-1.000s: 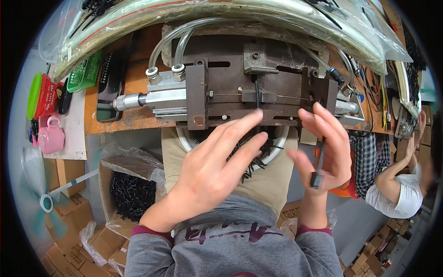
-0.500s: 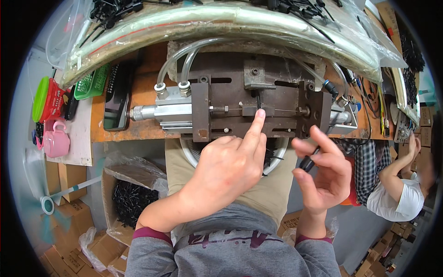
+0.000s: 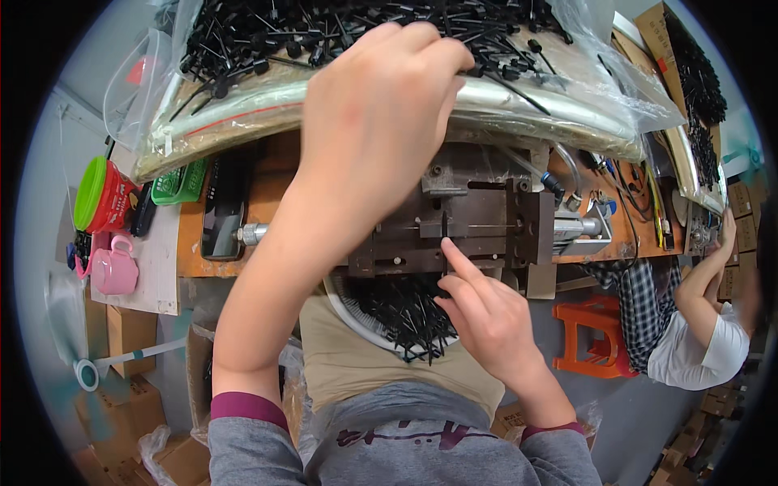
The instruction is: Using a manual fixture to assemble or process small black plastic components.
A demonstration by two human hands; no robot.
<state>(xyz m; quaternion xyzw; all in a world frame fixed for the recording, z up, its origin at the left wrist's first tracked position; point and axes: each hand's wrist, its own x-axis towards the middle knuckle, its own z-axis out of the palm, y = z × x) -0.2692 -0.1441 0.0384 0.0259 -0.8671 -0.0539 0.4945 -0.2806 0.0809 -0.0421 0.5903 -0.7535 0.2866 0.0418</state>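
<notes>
My left hand (image 3: 381, 113) reaches over the front rim of a plastic-lined tray (image 3: 519, 105). It is bent down at the loose black stemmed parts (image 3: 251, 40) there; its fingertips are hidden behind the hand. At the dark metal clamping fixture (image 3: 478, 247), my right hand (image 3: 494, 320) stretches its index finger onto a slim black part (image 3: 444, 225) standing in the middle block. The thumb and other fingers are curled in just below, around what looks like the lower end of that part. More black parts (image 3: 405, 312) lie in a round white-rimmed container over my lap.
On the left of the wooden bench are a phone (image 3: 223, 202), a green basket (image 3: 180, 182) and a pink cup (image 3: 115, 267). Air tubing and a silver cylinder (image 3: 575, 227) flank the fixture. An orange stool (image 3: 592, 336) and another person (image 3: 701, 332) are at right.
My left hand has left the fixture and moved up to the tray. The right hand has come in from the right, its index finger now on the part at the block. The view has shifted.
</notes>
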